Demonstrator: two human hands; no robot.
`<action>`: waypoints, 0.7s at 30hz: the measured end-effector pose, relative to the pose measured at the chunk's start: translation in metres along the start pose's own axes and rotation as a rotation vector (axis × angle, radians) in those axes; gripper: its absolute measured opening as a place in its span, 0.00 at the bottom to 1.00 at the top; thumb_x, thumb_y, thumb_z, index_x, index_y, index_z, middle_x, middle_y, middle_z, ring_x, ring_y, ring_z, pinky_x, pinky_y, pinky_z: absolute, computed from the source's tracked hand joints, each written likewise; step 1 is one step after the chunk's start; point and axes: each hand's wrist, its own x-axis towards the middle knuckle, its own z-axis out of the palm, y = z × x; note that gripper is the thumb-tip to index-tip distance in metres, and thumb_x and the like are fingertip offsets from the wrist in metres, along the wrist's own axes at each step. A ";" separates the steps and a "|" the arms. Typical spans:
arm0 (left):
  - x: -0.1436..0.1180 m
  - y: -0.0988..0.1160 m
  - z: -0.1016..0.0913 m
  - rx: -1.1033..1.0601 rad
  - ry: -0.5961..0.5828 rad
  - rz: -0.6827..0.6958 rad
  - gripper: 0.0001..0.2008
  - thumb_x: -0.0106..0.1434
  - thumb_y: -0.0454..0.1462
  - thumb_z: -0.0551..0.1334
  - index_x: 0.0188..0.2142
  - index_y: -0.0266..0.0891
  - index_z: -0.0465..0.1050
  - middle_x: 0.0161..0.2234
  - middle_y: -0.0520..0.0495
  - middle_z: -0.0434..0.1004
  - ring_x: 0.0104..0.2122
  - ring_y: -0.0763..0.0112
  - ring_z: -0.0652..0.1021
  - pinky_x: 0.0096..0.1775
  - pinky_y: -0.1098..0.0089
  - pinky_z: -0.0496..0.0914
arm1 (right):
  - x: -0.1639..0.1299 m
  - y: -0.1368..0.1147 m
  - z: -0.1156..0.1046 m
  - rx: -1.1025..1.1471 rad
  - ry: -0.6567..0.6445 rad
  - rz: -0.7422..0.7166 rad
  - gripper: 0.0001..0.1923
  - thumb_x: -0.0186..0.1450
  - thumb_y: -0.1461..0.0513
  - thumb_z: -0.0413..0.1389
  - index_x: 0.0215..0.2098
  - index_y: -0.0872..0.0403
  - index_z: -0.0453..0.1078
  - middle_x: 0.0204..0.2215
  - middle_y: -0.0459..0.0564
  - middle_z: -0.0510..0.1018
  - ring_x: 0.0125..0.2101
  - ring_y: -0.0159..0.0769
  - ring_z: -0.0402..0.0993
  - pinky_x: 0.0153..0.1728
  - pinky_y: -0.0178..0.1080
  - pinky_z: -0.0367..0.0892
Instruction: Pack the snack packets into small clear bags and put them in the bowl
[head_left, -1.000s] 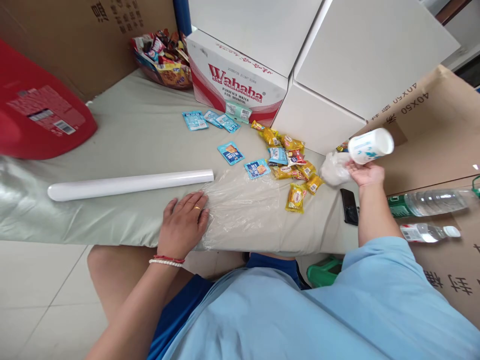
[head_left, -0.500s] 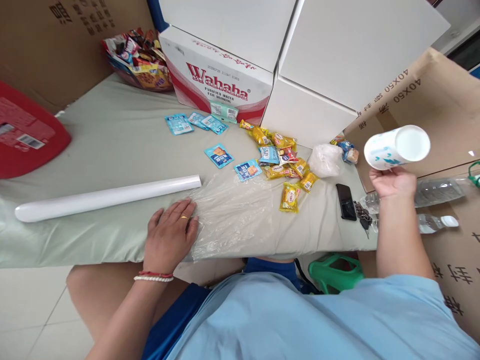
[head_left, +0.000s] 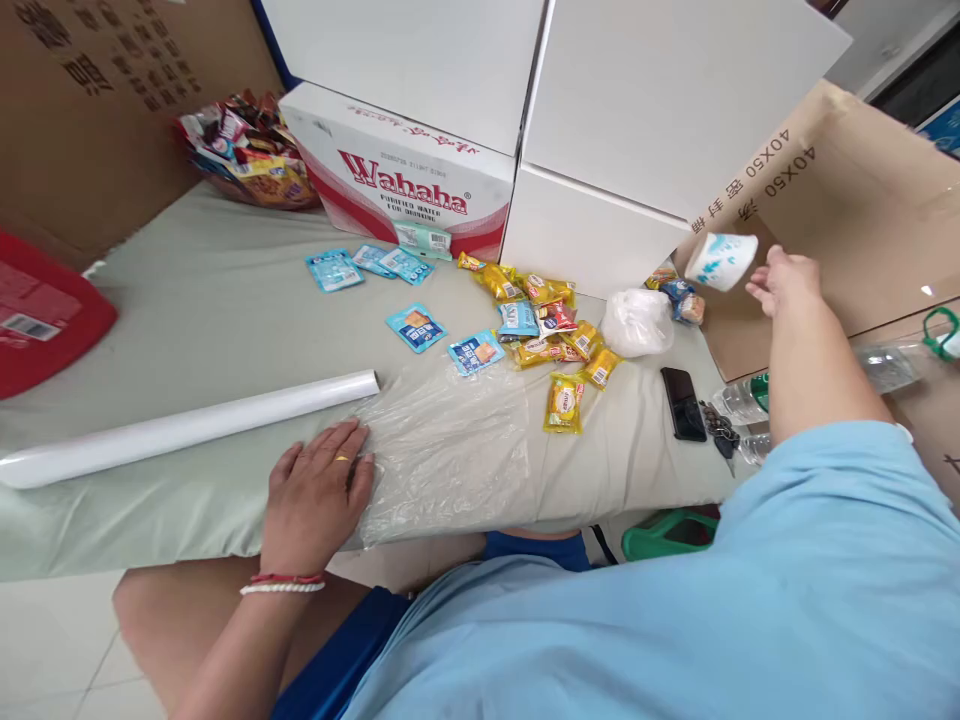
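Observation:
My left hand (head_left: 319, 490) lies flat, palm down, on the cloth-covered table (head_left: 240, 330), its fingertips at the edge of a clear plastic bag (head_left: 442, 450). At the far right, my right hand (head_left: 787, 283) is stretched out with its fingers loosely apart and nothing in them. Just left of those fingers is a white paper cup (head_left: 721, 261) with a blue-green print, tilted and apart from the hand; whether it rests on anything I cannot tell. Beyond the left hand lies a white roll (head_left: 187, 428). Yellow snack packets (head_left: 564, 403) and blue packets (head_left: 417, 328) are scattered past the plastic.
A Wahaha carton (head_left: 405, 185) and white boxes (head_left: 600, 225) line the back. A bunched white plastic bag (head_left: 637, 322), a phone (head_left: 683, 404), keys (head_left: 720, 430) and clear bottles (head_left: 739, 402) are on the right. A red container (head_left: 45, 315) stands left, a snack basket (head_left: 247, 155) behind.
My right hand has let go of the paper cup, which is now farther left and tilted. That arm reaches farther forward. The left hand stays on the table; the whole view has shifted slightly.

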 end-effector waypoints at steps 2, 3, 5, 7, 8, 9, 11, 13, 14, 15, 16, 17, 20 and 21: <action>0.000 0.000 0.000 0.013 0.004 0.007 0.24 0.75 0.42 0.49 0.62 0.37 0.71 0.63 0.35 0.74 0.63 0.48 0.74 0.66 0.47 0.58 | -0.002 -0.005 0.022 -0.156 0.029 -0.062 0.09 0.76 0.63 0.50 0.37 0.55 0.65 0.29 0.42 0.68 0.26 0.23 0.68 0.34 0.36 0.70; 0.000 0.000 0.000 0.016 0.003 0.007 0.24 0.75 0.42 0.49 0.62 0.37 0.72 0.64 0.35 0.74 0.63 0.48 0.74 0.66 0.46 0.58 | -0.009 -0.002 0.028 -0.224 0.009 -0.105 0.08 0.76 0.64 0.49 0.37 0.54 0.65 0.30 0.41 0.68 0.27 0.22 0.68 0.36 0.36 0.71; -0.001 -0.001 0.001 0.019 0.002 0.007 0.24 0.75 0.42 0.49 0.62 0.37 0.71 0.64 0.35 0.73 0.63 0.49 0.74 0.66 0.46 0.58 | -0.031 0.014 0.031 -0.311 -0.065 -0.171 0.05 0.73 0.67 0.51 0.38 0.54 0.65 0.31 0.42 0.69 0.26 0.22 0.68 0.36 0.34 0.71; -0.001 -0.003 0.003 0.019 0.007 0.007 0.23 0.75 0.42 0.49 0.62 0.38 0.71 0.64 0.36 0.73 0.63 0.49 0.74 0.67 0.47 0.58 | -0.058 0.042 0.023 -0.369 -0.101 -0.192 0.03 0.70 0.68 0.53 0.39 0.54 0.66 0.29 0.43 0.71 0.25 0.25 0.67 0.33 0.35 0.71; -0.001 -0.003 0.003 0.018 0.009 0.008 0.23 0.75 0.42 0.50 0.62 0.38 0.71 0.64 0.36 0.73 0.63 0.49 0.74 0.67 0.47 0.58 | -0.071 0.059 0.016 -0.392 -0.105 -0.196 0.01 0.69 0.66 0.55 0.39 0.54 0.67 0.29 0.44 0.72 0.24 0.27 0.67 0.32 0.35 0.70; -0.001 -0.004 0.003 0.017 0.011 0.011 0.23 0.75 0.42 0.50 0.62 0.37 0.71 0.64 0.35 0.73 0.63 0.49 0.74 0.66 0.46 0.58 | -0.085 0.075 0.009 -0.423 -0.110 -0.211 0.02 0.68 0.64 0.57 0.39 0.54 0.69 0.29 0.45 0.73 0.23 0.29 0.67 0.32 0.37 0.70; -0.001 -0.004 0.003 0.016 0.013 0.017 0.23 0.75 0.42 0.50 0.61 0.37 0.72 0.64 0.35 0.74 0.63 0.49 0.74 0.66 0.46 0.58 | -0.110 0.105 -0.005 -0.552 -0.164 -0.319 0.10 0.66 0.58 0.60 0.43 0.54 0.73 0.37 0.51 0.78 0.25 0.32 0.69 0.35 0.41 0.72; -0.001 -0.004 0.003 0.014 0.014 0.019 0.23 0.75 0.42 0.50 0.62 0.37 0.72 0.64 0.35 0.74 0.63 0.49 0.74 0.66 0.46 0.58 | -0.129 0.128 -0.011 -0.763 -0.313 -0.504 0.19 0.64 0.52 0.62 0.49 0.52 0.75 0.48 0.56 0.78 0.30 0.37 0.73 0.42 0.45 0.73; -0.001 -0.004 0.002 0.014 0.013 0.017 0.23 0.75 0.42 0.50 0.62 0.38 0.71 0.64 0.36 0.74 0.63 0.49 0.74 0.66 0.47 0.58 | -0.135 0.137 -0.011 -0.865 -0.398 -0.593 0.22 0.63 0.50 0.62 0.52 0.52 0.76 0.53 0.58 0.77 0.35 0.40 0.76 0.46 0.47 0.73; -0.001 -0.003 0.002 0.014 0.011 0.016 0.22 0.75 0.42 0.50 0.62 0.38 0.71 0.64 0.36 0.74 0.63 0.50 0.74 0.66 0.47 0.59 | -0.139 0.144 -0.008 -0.942 -0.466 -0.656 0.24 0.64 0.49 0.61 0.54 0.52 0.76 0.55 0.59 0.76 0.39 0.44 0.77 0.48 0.48 0.72; -0.001 -0.003 0.001 0.014 0.010 0.015 0.22 0.75 0.42 0.50 0.62 0.38 0.71 0.64 0.36 0.74 0.63 0.50 0.74 0.66 0.47 0.59 | -0.140 0.150 -0.005 -0.984 -0.502 -0.682 0.24 0.64 0.50 0.60 0.55 0.52 0.76 0.55 0.60 0.76 0.43 0.47 0.77 0.50 0.48 0.72; 0.000 -0.003 0.001 0.016 0.010 0.015 0.22 0.75 0.42 0.50 0.62 0.38 0.71 0.64 0.36 0.74 0.63 0.50 0.74 0.66 0.46 0.59 | -0.139 0.155 -0.002 -1.006 -0.510 -0.689 0.23 0.65 0.52 0.58 0.55 0.53 0.77 0.55 0.60 0.77 0.45 0.48 0.77 0.51 0.48 0.71; -0.001 -0.003 0.001 0.019 0.014 0.020 0.22 0.75 0.42 0.50 0.61 0.37 0.71 0.63 0.35 0.74 0.63 0.49 0.74 0.66 0.46 0.59 | -0.127 0.165 -0.003 -1.033 -0.426 -0.669 0.20 0.67 0.56 0.53 0.51 0.56 0.79 0.50 0.61 0.79 0.42 0.47 0.78 0.49 0.47 0.72; -0.001 -0.003 0.001 0.018 0.017 0.022 0.22 0.75 0.42 0.50 0.61 0.37 0.71 0.63 0.35 0.74 0.63 0.49 0.74 0.66 0.46 0.59 | -0.121 0.167 -0.009 -1.050 -0.388 -0.673 0.20 0.68 0.56 0.52 0.50 0.56 0.79 0.48 0.61 0.79 0.41 0.46 0.78 0.47 0.47 0.72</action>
